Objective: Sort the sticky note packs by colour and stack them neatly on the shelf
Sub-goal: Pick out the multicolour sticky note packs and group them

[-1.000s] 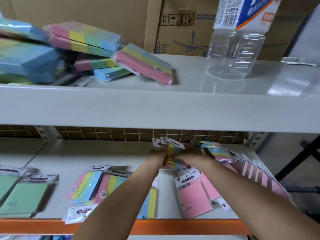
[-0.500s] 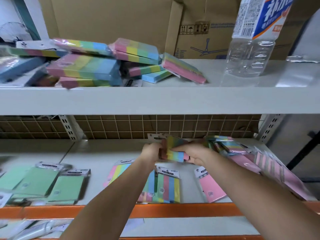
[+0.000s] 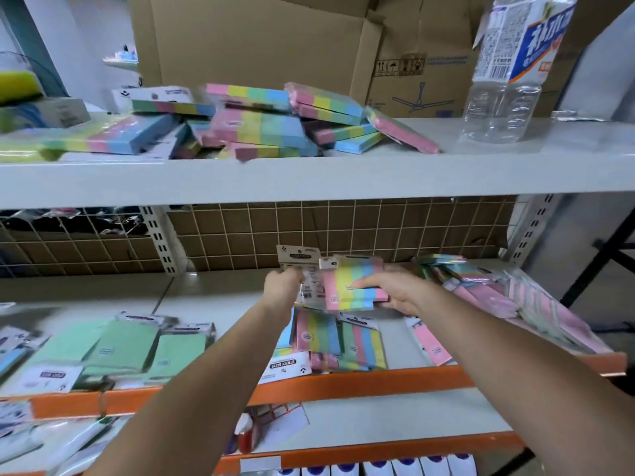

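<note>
Both hands hold a bundle of multicolour sticky note packs [image 3: 350, 285] above the middle shelf [image 3: 220, 290]. My left hand [image 3: 283, 286] grips the packs' card headers on the left; my right hand [image 3: 395, 292] clasps the striped pads from the right. Below them lie more multicolour packs [image 3: 343, 341] near the orange front rail. Green packs [image 3: 137, 348] lie at the left, pink packs [image 3: 431, 341] and a leaning pink row [image 3: 536, 307] at the right. A loose pile of multicolour packs [image 3: 261, 128] covers the upper shelf.
A clear plastic bottle [image 3: 505, 73] stands on the upper shelf [image 3: 343, 176] at the right, in front of cardboard boxes [image 3: 275, 39]. A wire grid [image 3: 309, 231] backs the middle shelf. A lower shelf [image 3: 395, 417] holds small items.
The view has tilted and shifted, showing more of the upper shelf pile. The held bundle has turned so its striped face points toward me; both hands stay on it.
</note>
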The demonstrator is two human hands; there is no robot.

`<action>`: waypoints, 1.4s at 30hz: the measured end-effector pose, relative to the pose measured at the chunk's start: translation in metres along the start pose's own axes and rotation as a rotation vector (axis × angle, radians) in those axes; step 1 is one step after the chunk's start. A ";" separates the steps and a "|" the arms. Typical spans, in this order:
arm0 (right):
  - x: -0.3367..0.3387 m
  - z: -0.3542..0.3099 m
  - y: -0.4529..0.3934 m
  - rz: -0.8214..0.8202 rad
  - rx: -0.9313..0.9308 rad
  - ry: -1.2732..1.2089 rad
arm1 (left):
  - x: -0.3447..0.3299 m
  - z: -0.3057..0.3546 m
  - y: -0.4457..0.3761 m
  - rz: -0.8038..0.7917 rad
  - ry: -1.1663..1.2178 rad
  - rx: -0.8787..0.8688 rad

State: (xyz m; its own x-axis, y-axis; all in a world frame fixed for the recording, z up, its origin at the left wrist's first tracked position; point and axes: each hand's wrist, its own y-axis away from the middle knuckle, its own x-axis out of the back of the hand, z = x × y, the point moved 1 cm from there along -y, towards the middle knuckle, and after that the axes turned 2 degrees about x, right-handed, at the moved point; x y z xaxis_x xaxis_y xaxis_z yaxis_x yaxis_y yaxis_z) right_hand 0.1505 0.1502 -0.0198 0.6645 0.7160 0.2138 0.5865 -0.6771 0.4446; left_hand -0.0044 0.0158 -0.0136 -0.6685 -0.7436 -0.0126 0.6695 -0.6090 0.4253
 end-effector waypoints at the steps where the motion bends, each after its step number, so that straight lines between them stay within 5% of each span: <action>1: -0.002 0.000 0.002 0.004 0.003 0.003 | 0.004 0.001 0.002 0.002 0.024 -0.016; 9: -0.024 0.018 0.018 0.073 -0.021 -0.024 | 0.039 0.008 0.023 0.150 0.100 -0.140; 17: -0.063 0.033 0.018 0.103 -0.046 -0.055 | 0.063 0.001 0.036 0.092 0.079 -0.083; 33: -0.056 0.035 0.028 0.262 0.026 0.453 | 0.051 -0.018 0.026 -0.056 0.158 0.128; 37: -0.065 0.029 0.032 0.171 0.134 0.311 | 0.036 -0.021 0.025 -0.070 0.115 0.128; 42: -0.065 0.020 0.040 0.072 0.027 0.049 | 0.013 -0.021 0.030 -0.028 0.066 0.063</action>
State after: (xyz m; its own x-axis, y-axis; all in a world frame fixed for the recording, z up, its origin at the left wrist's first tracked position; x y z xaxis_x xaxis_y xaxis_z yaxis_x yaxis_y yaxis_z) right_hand 0.1395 0.0730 -0.0331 0.6821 0.6727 0.2869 0.5511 -0.7307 0.4030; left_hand 0.0137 -0.0181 -0.0200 -0.6626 -0.7443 -0.0837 0.6278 -0.6128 0.4798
